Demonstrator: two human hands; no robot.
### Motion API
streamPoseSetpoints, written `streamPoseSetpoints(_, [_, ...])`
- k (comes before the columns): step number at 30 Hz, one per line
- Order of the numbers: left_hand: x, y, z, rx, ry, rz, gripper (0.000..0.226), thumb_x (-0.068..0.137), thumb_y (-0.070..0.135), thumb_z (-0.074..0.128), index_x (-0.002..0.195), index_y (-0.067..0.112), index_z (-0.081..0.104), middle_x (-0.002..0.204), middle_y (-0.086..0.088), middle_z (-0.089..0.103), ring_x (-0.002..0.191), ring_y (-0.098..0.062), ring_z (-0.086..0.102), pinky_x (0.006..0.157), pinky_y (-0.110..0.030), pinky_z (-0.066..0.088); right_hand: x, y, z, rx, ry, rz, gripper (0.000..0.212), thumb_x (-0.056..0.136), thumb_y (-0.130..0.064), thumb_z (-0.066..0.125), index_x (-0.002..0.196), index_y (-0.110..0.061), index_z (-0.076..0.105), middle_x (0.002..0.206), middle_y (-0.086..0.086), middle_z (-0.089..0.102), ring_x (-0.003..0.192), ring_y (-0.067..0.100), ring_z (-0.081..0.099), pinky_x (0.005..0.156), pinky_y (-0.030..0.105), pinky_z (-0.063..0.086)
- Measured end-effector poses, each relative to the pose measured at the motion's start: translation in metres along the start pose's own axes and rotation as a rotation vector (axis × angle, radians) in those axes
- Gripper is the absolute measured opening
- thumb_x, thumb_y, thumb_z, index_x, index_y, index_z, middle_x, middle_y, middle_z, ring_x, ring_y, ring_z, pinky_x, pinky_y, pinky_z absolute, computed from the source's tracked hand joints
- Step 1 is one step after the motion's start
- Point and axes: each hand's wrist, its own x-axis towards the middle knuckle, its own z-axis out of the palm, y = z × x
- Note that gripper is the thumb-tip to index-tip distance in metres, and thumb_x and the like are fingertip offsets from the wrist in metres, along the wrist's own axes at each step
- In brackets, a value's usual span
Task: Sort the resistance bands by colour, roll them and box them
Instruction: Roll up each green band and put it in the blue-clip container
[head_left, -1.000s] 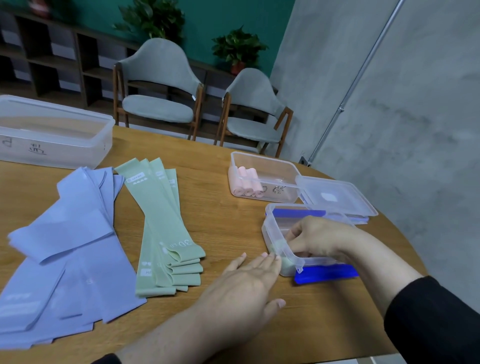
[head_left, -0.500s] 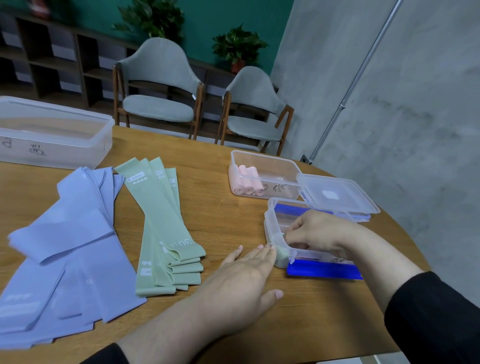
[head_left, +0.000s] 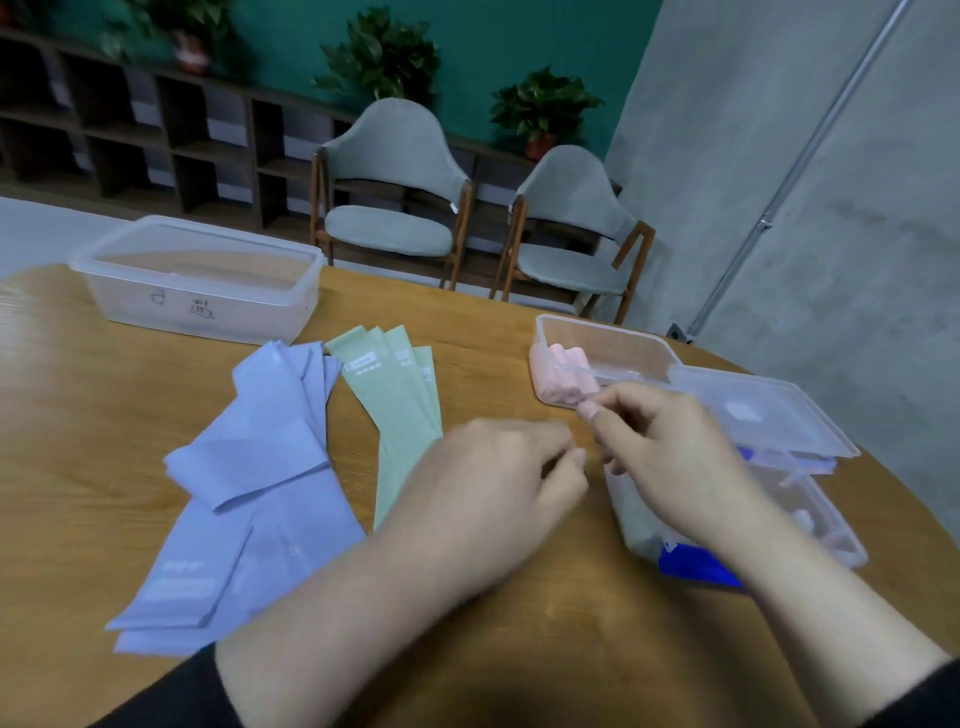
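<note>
Both hands are being held above the wooden table (head_left: 93, 467), knuckles nearly touching. Left hand (head_left: 493, 483): fingers curled, nothing seen being gripped. Right hand (head_left: 670, 452): fingers curled over the near clear box (head_left: 836, 535); whether anything is being pinched cannot be told, motion blur. Green bands (head_left: 400, 405) and purple bands (head_left: 270, 478) are lying flat, side by side. Pink rolls (head_left: 558, 379) are sitting in the far small box (head_left: 613, 345). Large tub (head_left: 202, 278) is standing at the far left.
</note>
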Motion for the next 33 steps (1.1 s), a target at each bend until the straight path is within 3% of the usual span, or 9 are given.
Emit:
streamPoseSetpoints(2, [0.008, -0.032, -0.021, -0.012, 0.054, -0.135, 0.034, 0.098, 0.043, 0.05, 0.074, 0.02, 0.055, 0.064, 0.006, 0.054, 0.071, -0.02, 0.056, 0.065, -0.039, 0.046, -0.003, -0.004, 0.028, -0.049, -0.166, -0.115, 0.005, 0.096, -0.029, 0.066, 0.093, -0.029, 0.07, 0.085, -0.015, 0.066, 0.084, 0.005, 0.061, 0.08, 0.031, 0.05])
streamPoseSetpoints(5, [0.004, -0.079, -0.038, 0.044, -0.142, -0.321, 0.024, 0.098, 0.038, 0.055, 0.083, 0.024, 0.067, 0.077, 0.008, 0.066, 0.077, -0.014, 0.062, 0.074, -0.035, 0.052, -0.007, 0.001, 0.062, -0.119, -0.406, -0.19, 0.014, 0.094, -0.029, 0.067, 0.109, -0.032, 0.067, 0.106, -0.02, 0.06, 0.104, -0.001, 0.056, 0.094, 0.023, 0.044])
streamPoseSetpoints(10, [-0.013, -0.11, -0.036, 0.093, -0.421, -0.257, 0.011, 0.099, 0.036, 0.059, 0.099, 0.032, 0.069, 0.106, 0.015, 0.057, 0.092, -0.004, 0.058, 0.088, -0.032, 0.05, -0.008, 0.012, 0.075, -0.074, -0.45, -0.166, 0.014, 0.092, -0.03, 0.072, 0.106, -0.032, 0.072, 0.109, -0.021, 0.061, 0.107, 0.002, 0.058, 0.097, 0.025, 0.044])
streamPoseSetpoints(17, [-0.018, -0.112, -0.04, 0.088, -0.352, -0.224, 0.016, 0.101, 0.041, 0.055, 0.098, 0.031, 0.068, 0.102, 0.015, 0.057, 0.091, -0.006, 0.057, 0.084, -0.032, 0.05, -0.011, 0.001, 0.076, -0.087, -0.408, -0.174, 0.016, 0.1, -0.023, 0.059, 0.097, -0.034, 0.071, 0.102, -0.02, 0.064, 0.103, 0.003, 0.06, 0.092, 0.025, 0.047])
streamPoseSetpoints(22, [-0.018, -0.087, -0.042, -0.1, -0.09, -0.269, 0.052, 0.101, 0.044, 0.053, 0.056, 0.021, 0.042, 0.054, 0.008, 0.04, 0.052, -0.01, 0.036, 0.055, -0.031, 0.032, -0.008, -0.019, 0.064, 0.131, -0.101, -0.035, 0.026, 0.098, -0.012, 0.059, 0.086, -0.03, 0.073, 0.087, -0.015, 0.071, 0.083, 0.006, 0.062, 0.075, 0.023, 0.047])
streamPoseSetpoints(24, [-0.019, -0.07, -0.039, -0.255, -0.072, -0.289, 0.056, 0.1, 0.048, 0.052, 0.052, 0.021, 0.049, 0.047, 0.009, 0.036, 0.047, -0.008, 0.034, 0.051, -0.026, 0.028, -0.008, -0.034, 0.059, 0.213, 0.015, -0.021, 0.027, 0.096, -0.009, 0.059, 0.084, -0.027, 0.074, 0.081, -0.012, 0.072, 0.076, 0.007, 0.061, 0.068, 0.019, 0.045])
streamPoseSetpoints(29, [-0.018, -0.04, -0.031, -0.527, 0.047, -0.294, 0.04, 0.096, 0.057, 0.055, 0.082, 0.025, 0.074, 0.06, 0.006, 0.058, 0.058, -0.006, 0.052, 0.059, -0.027, 0.044, -0.016, -0.06, 0.058, 0.099, 0.131, -0.233, 0.018, 0.096, -0.015, 0.062, 0.102, -0.024, 0.077, 0.095, -0.016, 0.066, 0.097, 0.003, 0.061, 0.078, 0.009, 0.042])
streamPoseSetpoints(31, [-0.012, -0.042, -0.031, -0.567, 0.096, -0.34, 0.041, 0.095, 0.054, 0.054, 0.085, 0.021, 0.075, 0.079, -0.007, 0.071, 0.077, -0.022, 0.067, 0.075, -0.042, 0.056, -0.019, -0.059, 0.057, 0.062, 0.097, -0.275, 0.023, 0.099, -0.017, 0.059, 0.115, -0.025, 0.075, 0.107, -0.02, 0.063, 0.109, -0.005, 0.056, 0.086, 0.006, 0.039])
streamPoseSetpoints(33, [-0.007, -0.047, -0.034, -0.562, 0.123, -0.381, 0.037, 0.093, 0.046, 0.052, 0.087, 0.018, 0.075, 0.09, -0.014, 0.072, 0.09, -0.032, 0.067, 0.085, -0.053, 0.055, -0.02, -0.058, 0.052, 0.119, 0.066, -0.258, 0.028, 0.1, -0.012, 0.058, 0.12, -0.023, 0.073, 0.114, -0.023, 0.065, 0.116, -0.016, 0.05, 0.091, 0.0, 0.033])
